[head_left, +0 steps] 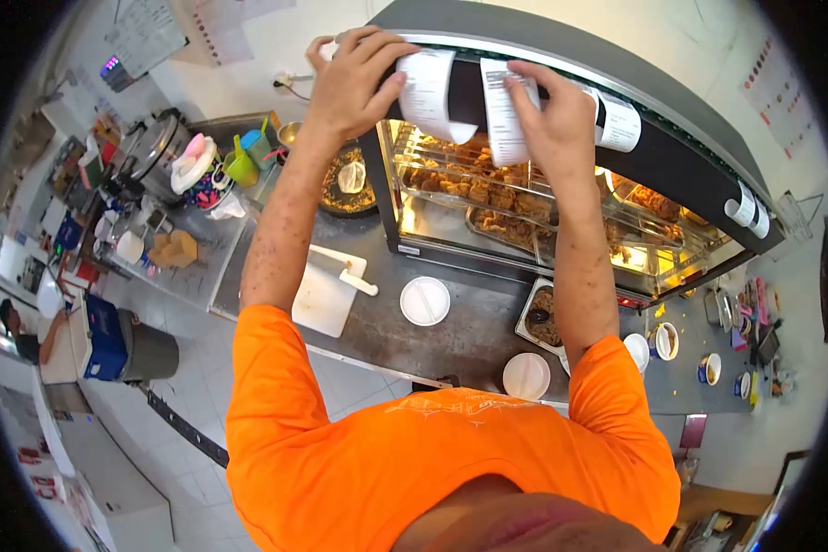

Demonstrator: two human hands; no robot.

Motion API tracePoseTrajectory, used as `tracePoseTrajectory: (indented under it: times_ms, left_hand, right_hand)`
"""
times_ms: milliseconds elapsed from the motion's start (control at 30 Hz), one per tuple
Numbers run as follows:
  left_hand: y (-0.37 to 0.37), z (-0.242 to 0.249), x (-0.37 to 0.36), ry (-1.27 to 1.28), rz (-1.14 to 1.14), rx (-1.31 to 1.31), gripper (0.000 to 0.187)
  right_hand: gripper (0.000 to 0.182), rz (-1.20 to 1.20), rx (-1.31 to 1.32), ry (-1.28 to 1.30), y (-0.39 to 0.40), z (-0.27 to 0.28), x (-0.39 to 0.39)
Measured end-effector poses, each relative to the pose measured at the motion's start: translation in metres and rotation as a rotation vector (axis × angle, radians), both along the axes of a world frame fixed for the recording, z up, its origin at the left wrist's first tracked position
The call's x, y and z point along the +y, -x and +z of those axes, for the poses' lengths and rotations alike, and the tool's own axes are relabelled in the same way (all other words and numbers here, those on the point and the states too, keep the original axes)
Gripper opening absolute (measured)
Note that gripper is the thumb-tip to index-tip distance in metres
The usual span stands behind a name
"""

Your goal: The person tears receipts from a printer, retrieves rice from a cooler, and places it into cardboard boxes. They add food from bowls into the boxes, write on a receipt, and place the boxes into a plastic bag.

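Observation:
Both arms reach up to the top front edge of a lit display case (616, 184) holding trays of fried food (488, 189). My left hand (354, 83) rests at the top left corner, its fingers bent over the edge and its thumb beside a curled paper slip (425, 92). Whether it grips that slip is not clear. My right hand (557, 110) pinches another printed slip (506, 115) between thumb and fingers, against the black strip. More slips (619, 124) hang just right of my right hand, and others (748, 210) at the far right end.
Below the case, the metal counter (386, 317) bears a white cutting board (327, 294), a round white container (425, 301), another (526, 375) and a food tray (541, 317). Cups (241, 166) stand at left. A person (29, 340) is at the far left.

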State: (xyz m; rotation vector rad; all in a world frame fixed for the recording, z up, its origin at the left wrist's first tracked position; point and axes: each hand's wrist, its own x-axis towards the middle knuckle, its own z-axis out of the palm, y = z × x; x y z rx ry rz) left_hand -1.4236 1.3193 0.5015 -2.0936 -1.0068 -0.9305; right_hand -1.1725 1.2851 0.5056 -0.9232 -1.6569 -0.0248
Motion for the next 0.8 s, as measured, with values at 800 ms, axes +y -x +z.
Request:
tracePoseTrajectory:
  times_ms: [800]
  left_hand:
    - [-0.146,0.014,-0.008,0.068,-0.293,0.048,0.034]
  right_hand:
    - [0.029,-0.536,-0.451,-0.171,-0.056,0.004,-0.038]
